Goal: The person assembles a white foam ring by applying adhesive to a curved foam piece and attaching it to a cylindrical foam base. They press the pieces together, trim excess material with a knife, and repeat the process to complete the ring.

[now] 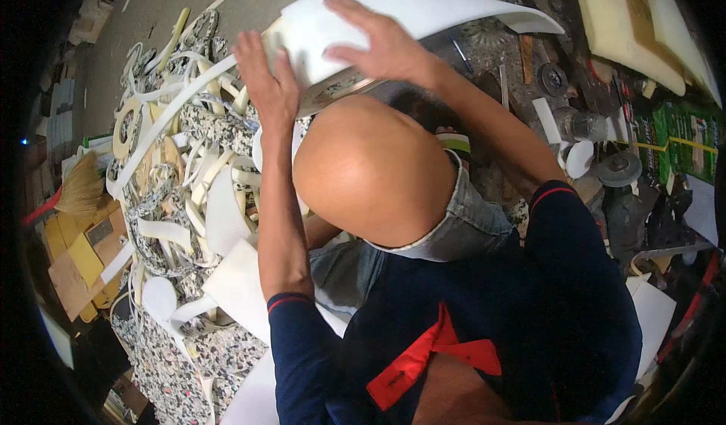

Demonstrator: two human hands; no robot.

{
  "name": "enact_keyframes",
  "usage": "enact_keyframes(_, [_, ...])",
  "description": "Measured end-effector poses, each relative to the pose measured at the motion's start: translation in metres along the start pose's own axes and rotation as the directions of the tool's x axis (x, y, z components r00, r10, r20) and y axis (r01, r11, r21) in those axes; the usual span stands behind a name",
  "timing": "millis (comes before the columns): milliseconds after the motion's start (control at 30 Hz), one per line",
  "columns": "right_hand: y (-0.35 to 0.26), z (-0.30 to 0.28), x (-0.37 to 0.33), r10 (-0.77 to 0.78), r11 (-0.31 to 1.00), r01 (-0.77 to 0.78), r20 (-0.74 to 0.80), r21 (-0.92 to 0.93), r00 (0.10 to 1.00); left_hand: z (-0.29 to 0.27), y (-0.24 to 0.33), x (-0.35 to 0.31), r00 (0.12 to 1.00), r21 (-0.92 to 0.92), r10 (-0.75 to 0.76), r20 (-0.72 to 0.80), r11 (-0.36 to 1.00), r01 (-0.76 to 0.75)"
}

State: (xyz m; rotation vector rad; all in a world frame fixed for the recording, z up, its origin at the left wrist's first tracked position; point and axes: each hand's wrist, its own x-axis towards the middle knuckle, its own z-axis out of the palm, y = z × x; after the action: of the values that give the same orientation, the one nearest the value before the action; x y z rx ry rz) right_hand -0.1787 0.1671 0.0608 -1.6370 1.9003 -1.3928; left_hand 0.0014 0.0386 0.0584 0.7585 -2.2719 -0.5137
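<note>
A long white foam sheet (439, 5) curves across the top, its tapered end reaching right. My right hand (382, 43) lies on it, thumb and fingers spread apart. Just to the left, my left hand (271, 85) rests at the sheet's left end with its fingers stretched out. A narrow white foam strip (170, 119) runs down leftward from beside my left hand. Below the sheet shows part of a rounded, shiny edge (340, 86); the rest of it is hidden by the sheet and my knee (370, 172).
Foam offcuts (219, 206) and speckled foam (189, 357) pile up at the left, by a straw broom (82, 183). Cream foam slabs (628, 28) stand at the upper right. Along the right lie a glass jar (586, 125), a grey disc (618, 169) and green packets (684, 138).
</note>
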Motion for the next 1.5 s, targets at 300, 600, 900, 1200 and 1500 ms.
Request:
enact_keyframes(300, [0.011, -0.067, -0.114, 0.879, 0.275, -0.647, 0.087, 0.711, 0.469, 0.006, 0.026, -0.026, 0.893, 0.358, 0.136, 0.429, 0.882, -0.307])
enact_keyframes(600, [0.045, -0.064, -0.011, 0.634, 0.043, -0.129, 0.073, 0.991, 0.77, 0.004, 0.022, -0.01, 0.881, 0.375, 0.218, 0.42, 0.842, -0.387])
enact_keyframes(900, [-0.014, -0.088, 0.035, 0.234, 0.869, -0.062, -0.297, 0.492, 0.926, -0.002, 0.018, -0.006, 0.896, 0.36, 0.202, 0.396, 0.863, -0.354])
enact_keyframes(1200, [0.073, -0.034, -0.019, 0.687, 0.688, -0.477, -0.276, 0.547, 0.673, -0.01, 0.002, -0.011, 0.906, 0.326, 0.209, 0.369, 0.883, -0.337])
enact_keyframes(1500, [0.138, -0.016, -0.047, 0.673, 0.244, -0.401, 0.144, 0.883, 0.726, -0.036, -0.034, -0.02, 0.916, 0.284, 0.206, 0.343, 0.907, -0.31])
